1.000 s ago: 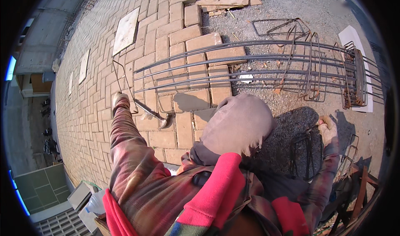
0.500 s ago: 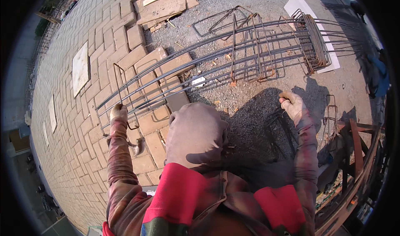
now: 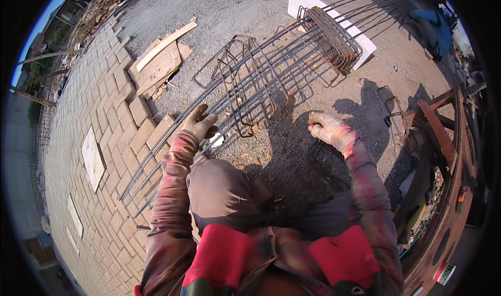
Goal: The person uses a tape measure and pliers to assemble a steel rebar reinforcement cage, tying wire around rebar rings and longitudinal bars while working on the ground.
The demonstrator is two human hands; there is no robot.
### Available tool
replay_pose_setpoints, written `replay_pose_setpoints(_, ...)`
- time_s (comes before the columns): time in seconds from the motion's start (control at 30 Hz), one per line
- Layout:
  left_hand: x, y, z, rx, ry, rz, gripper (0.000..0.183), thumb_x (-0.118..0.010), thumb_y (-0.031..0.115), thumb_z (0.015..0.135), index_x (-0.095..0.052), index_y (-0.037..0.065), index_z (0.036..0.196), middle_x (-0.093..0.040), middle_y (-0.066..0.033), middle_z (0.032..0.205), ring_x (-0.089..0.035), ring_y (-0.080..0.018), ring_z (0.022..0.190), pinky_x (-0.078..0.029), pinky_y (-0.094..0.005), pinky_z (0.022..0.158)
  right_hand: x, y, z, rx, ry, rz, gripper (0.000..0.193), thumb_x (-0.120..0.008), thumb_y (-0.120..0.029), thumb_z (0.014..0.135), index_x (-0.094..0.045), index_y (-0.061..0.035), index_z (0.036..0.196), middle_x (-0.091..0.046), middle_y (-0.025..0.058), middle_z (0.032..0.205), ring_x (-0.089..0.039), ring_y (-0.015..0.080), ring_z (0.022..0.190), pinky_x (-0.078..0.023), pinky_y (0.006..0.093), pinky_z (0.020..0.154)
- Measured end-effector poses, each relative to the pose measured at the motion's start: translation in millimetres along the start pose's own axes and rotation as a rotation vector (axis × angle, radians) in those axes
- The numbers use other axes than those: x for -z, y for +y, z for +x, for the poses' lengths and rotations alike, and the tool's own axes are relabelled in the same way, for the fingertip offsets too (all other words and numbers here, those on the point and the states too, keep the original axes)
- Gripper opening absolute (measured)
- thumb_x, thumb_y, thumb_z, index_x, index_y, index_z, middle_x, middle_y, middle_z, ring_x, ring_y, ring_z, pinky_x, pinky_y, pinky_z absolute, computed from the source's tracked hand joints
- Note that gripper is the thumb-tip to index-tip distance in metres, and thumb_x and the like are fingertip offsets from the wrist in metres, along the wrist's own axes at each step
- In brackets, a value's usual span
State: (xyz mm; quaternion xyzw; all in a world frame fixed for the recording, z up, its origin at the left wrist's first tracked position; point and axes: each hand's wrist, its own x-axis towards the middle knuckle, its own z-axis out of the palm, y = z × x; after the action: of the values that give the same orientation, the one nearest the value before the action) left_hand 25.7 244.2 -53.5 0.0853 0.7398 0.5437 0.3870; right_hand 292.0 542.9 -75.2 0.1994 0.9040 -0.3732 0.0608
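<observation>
Long steel reinforcing bars point(image 3: 156, 148) run from the paving at left toward the far right. My gloved left hand point(image 3: 198, 122) is above the bars with its fingers apart, holding nothing. Just beyond it, several bent rectangular wire stirrups point(image 3: 228, 95) stand around the bars, some tilted. A tight stack of rusty stirrups point(image 3: 334, 40) sits at the bars' far end. Over the gravel to the right, my right hand point(image 3: 324, 126) has its fingers curled together, away from the bars. Whatever those fingers may hold is too small to make out.
Reddish paving blocks point(image 3: 117, 155) cover the left ground, with a pale flat slab point(image 3: 93, 157) on them. Wooden boards point(image 3: 156, 69) lie beyond. A white board point(image 3: 295, 2) is under the stack. At right stands a rusty metal frame point(image 3: 436, 131); farther back is a person in blue point(image 3: 438, 24).
My left hand has let go of the stirrup it held near the bars' left end and moved farther along them. That stirrup no longer stands there. The view has turned; my right hand stays closed.
</observation>
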Motion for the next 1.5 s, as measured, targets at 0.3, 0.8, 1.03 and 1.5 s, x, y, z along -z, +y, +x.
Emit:
replay_pose_setpoints(0.3,-100.8,118.4,-84.6,-0.39,-0.646,0.56,0.048,-0.061,0.021,0.087,-0.045,-0.001,0.126,-0.058,-0.0098,0.108,-0.056,-0.0116,0.086,-0.045,-0.0254,0.076,38.1,-30.2,-42.8,-0.043,-0.021,-0.172,0.034,-0.056,-0.031,0.08,-0.06,-0.0084,0.106,-0.063,0.0172,0.098,-0.058,0.0365,0.096,-0.047,0.0429,0.082)
replay_pose_setpoints(0.8,-183.6,48.7,-38.9,-0.185,-1.013,1.367,0.05,-0.062,0.036,0.078,-0.054,0.008,0.119,-0.065,-0.0182,0.099,-0.063,-0.0307,0.094,-0.048,-0.0382,0.082,31.0,-56.7,-98.7,-0.365,-0.108,0.018,0.04,-0.058,-0.021,0.072,-0.06,-0.0116,0.111,-0.064,0.0127,0.104,-0.061,0.033,0.098,-0.049,0.0457,0.079)
replay_pose_setpoints(1.03,-227.5,59.9,-24.2,-0.161,-1.163,1.492,0.05,-0.061,0.034,0.079,-0.053,0.006,0.12,-0.064,-0.0185,0.102,-0.062,-0.0267,0.096,-0.047,-0.0354,0.083,42.9,-61.2,-125.5,-0.397,-0.092,0.119,0.039,-0.057,-0.022,0.074,-0.056,-0.0069,0.11,-0.064,0.0169,0.095,-0.061,0.0355,0.091,-0.05,0.0455,0.076)
replay_pose_setpoints(1.5,-199.0,4.8,-41.7,-0.329,-1.328,1.795,0.04,-0.057,0.036,0.079,-0.058,0.01,0.11,-0.064,-0.0197,0.101,-0.059,-0.0366,0.098,-0.047,-0.0432,0.085,58.5,-81.2,-120.9,-0.581,0.058,0.458,0.035,-0.059,-0.024,0.073,-0.061,-0.0096,0.104,-0.062,0.0155,0.103,-0.06,0.0349,0.097,-0.049,0.0427,0.081)
